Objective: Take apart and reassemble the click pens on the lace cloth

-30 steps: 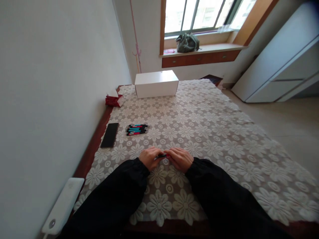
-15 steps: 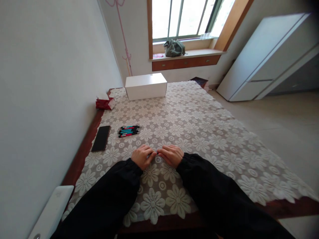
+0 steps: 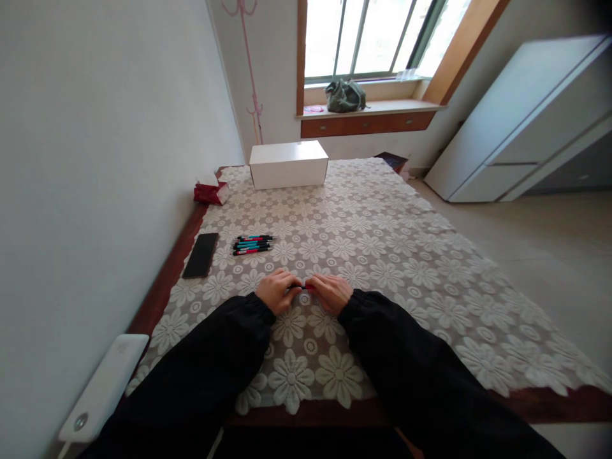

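Left hand and right hand pinch one pen by its ends; five pens lie finished-looking at ten o'clock.

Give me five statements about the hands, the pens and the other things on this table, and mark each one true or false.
1. Both hands hold one pen between them. True: the left hand and the right hand meet on a pen just above the lace tablecloth.
2. The bundle of pens lies to the right of the hands. False: the bundle of pens lies beyond the left hand, beside the phone.
3. The white box stands at the far end of the table. True: the white box is there.
4. The phone lies on top of the white box. False: it lies flat near the table's left edge.
5. A bag sits on the window sill. True: the bag rests there.
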Demonstrator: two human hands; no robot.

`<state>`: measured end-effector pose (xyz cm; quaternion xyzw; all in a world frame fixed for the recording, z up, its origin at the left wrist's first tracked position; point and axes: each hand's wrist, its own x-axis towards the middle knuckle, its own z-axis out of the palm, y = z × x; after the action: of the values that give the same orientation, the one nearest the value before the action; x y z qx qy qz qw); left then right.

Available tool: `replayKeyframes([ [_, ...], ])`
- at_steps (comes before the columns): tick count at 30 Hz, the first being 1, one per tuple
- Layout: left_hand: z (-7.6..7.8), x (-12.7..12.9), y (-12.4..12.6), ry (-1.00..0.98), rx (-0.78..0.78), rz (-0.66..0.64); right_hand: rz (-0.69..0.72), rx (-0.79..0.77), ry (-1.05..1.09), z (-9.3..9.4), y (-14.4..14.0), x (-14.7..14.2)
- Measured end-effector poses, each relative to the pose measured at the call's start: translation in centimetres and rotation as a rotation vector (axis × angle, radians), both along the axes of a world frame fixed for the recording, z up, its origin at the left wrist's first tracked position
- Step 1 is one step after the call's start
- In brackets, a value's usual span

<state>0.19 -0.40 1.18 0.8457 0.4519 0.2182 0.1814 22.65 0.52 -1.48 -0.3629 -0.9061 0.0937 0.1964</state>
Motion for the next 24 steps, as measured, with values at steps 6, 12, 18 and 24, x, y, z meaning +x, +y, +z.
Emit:
replayKeyframes([
  [6,0.0,0.1,0.1,0.042,0.037,0.075,-0.055,0.03,-0.011,0.2,0.1,0.2],
  [12,-0.5,-0.3,0.4,0.001,0.015,0.122,-0.1,0.073,-0.056,0.7,0.4,0.8],
  [18,-0.7,-0.6,0.7,-0.05,-0.003,0.188,-0.134,0.068,-0.03,1.1,0.8,2.1],
  [24,-0.9,-0.6,0.7,-0.045,0.03,0.168,-0.119,0.061,-0.062,0.8,1.7,3.7],
])
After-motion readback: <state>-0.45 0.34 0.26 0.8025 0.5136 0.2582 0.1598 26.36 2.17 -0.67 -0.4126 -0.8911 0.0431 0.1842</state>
